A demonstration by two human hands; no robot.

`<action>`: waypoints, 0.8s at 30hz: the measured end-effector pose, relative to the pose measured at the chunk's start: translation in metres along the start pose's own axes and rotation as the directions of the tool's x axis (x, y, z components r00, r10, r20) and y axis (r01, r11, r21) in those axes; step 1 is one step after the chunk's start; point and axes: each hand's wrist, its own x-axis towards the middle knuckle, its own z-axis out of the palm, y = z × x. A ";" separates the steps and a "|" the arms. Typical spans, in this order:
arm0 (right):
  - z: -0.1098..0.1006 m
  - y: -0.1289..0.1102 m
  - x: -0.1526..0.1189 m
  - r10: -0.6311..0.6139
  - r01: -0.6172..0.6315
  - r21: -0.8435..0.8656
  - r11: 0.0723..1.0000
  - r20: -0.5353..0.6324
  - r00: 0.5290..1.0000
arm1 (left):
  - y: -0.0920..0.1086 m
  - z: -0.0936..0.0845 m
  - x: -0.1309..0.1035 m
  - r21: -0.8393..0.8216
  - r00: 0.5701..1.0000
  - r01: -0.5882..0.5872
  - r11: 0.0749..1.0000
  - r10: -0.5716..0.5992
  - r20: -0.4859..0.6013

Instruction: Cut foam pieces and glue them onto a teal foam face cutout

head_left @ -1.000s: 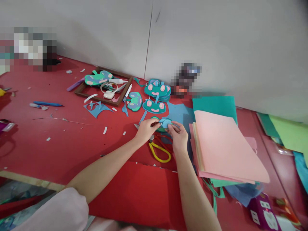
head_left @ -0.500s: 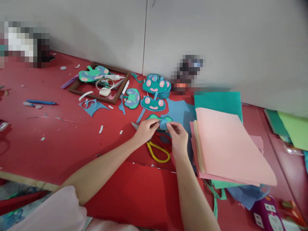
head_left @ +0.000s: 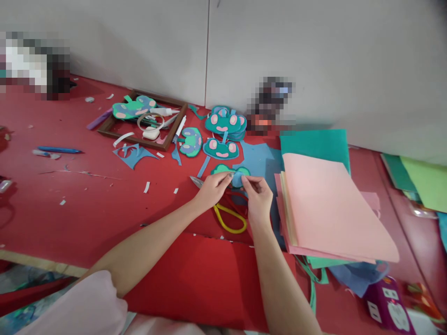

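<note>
A small rounded blue felt piece (head_left: 237, 179) is pinched between the fingertips of my left hand (head_left: 213, 188) and my right hand (head_left: 259, 195). Just behind it lies a green frog-shaped felt cutout (head_left: 223, 169), partly covered by my fingers. Under my hands rest scissors with yellow handles (head_left: 230, 223); their blade tip pokes out left of my left hand. Red handles (head_left: 240, 204) show beside them, partly hidden. Farther back sit a finished frog face (head_left: 221, 150) and a stack of frog faces (head_left: 225, 122) with pink eyes and mouths.
On the right, pink felt sheets (head_left: 335, 204) lie over green ones. A wooden frame (head_left: 139, 139) holding glue, tape and tools is at back left. Blue felt scraps (head_left: 134, 156) and a blue pen (head_left: 59, 150) lie left. A purple power strip (head_left: 386, 304) stands front right.
Both hands stay in nearly the same place, still pinching the blue felt piece, which has turned slightly and looks flatter. The view has shifted a little.
</note>
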 end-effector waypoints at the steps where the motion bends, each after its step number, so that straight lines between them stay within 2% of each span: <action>1: 0.000 0.000 0.000 -0.001 0.001 -0.012 1.000 -0.006 1.000 | 0.000 0.000 0.000 -0.007 1.000 0.002 1.000 -0.002 0.000; 5: -0.001 0.000 -0.001 -0.013 0.012 -0.027 1.000 -0.023 1.000 | 0.001 -0.001 0.000 -0.011 0.999 -0.032 0.999 0.032 -0.014; 9: 0.000 -0.001 -0.003 -0.010 0.009 -0.026 1.000 -0.043 0.999 | 0.001 -0.001 0.002 0.011 0.999 -0.013 1.000 0.013 -0.036; 16: 0.001 -0.003 -0.004 -0.021 0.021 0.002 1.000 -0.048 0.999 | -0.002 0.000 0.001 0.078 0.999 -0.040 0.996 0.040 0.001; 24: 0.001 -0.001 -0.005 -0.014 0.014 -0.004 1.000 -0.049 0.999 | 0.003 -0.001 0.001 0.007 0.999 -0.033 0.999 0.033 0.002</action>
